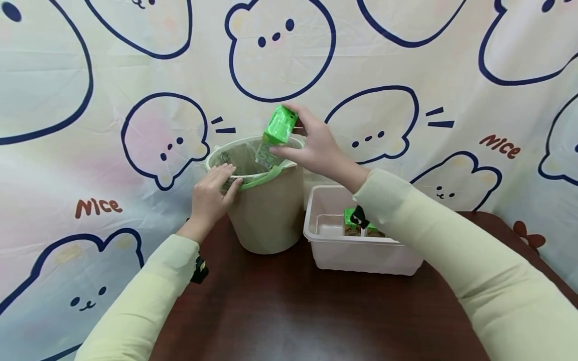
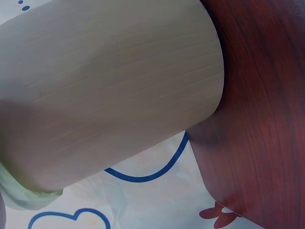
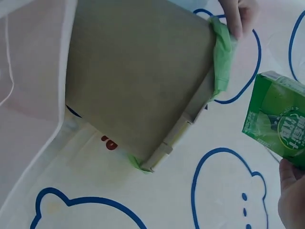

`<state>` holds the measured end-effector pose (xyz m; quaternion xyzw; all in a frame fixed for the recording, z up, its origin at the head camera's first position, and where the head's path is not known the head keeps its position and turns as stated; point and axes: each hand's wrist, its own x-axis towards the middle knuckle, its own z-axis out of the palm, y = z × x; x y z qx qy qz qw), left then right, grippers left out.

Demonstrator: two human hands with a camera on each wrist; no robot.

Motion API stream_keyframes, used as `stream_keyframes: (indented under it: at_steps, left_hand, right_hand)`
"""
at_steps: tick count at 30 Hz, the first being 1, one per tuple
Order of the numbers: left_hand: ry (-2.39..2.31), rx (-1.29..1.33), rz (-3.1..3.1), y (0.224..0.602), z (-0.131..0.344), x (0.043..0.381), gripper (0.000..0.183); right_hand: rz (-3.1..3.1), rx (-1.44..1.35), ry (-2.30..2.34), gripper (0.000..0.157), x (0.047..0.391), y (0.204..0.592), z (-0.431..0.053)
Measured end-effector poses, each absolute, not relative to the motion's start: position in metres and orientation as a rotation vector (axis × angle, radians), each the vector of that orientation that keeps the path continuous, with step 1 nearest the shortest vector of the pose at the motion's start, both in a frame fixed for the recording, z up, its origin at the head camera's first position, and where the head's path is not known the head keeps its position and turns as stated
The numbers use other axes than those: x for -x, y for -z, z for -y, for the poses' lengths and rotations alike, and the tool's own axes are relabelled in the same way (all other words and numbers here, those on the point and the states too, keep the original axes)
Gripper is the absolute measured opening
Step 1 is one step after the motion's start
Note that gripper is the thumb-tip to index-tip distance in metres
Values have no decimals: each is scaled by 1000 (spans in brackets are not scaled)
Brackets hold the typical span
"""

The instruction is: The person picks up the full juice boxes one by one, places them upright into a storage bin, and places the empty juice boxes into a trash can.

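My right hand holds a green juice carton tilted over the mouth of a beige trash can, thumb on one side and fingers on the other. In the right wrist view, white lettering marks the green face of the carton. A green liner bag is folded over the can's rim. On the left of that rim, my left hand grips the edge and liner between fingers and thumb. The left wrist view shows mostly the can's side wall; the left hand is almost wholly outside it.
A pale plastic tub stands right of the can, with green-and-brown boxes inside, partly hidden by my right sleeve. Both stand on a dark brown table. A cartoon-printed curtain hangs close behind.
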<state>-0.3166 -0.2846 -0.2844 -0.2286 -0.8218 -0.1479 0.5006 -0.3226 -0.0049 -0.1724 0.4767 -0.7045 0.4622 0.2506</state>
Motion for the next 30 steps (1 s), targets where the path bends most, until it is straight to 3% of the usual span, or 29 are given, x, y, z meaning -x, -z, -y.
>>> stream_keyframes:
  at_steps: [13,30]
  left_hand:
    - [359,558,1988,286,283,316,36]
    - [356,554,1995,284,285,317,36]
  right_hand:
    - [2112,-1108,-1282,79,365,191,46]
    - [2400,-1004,-1171,76,379,197,66]
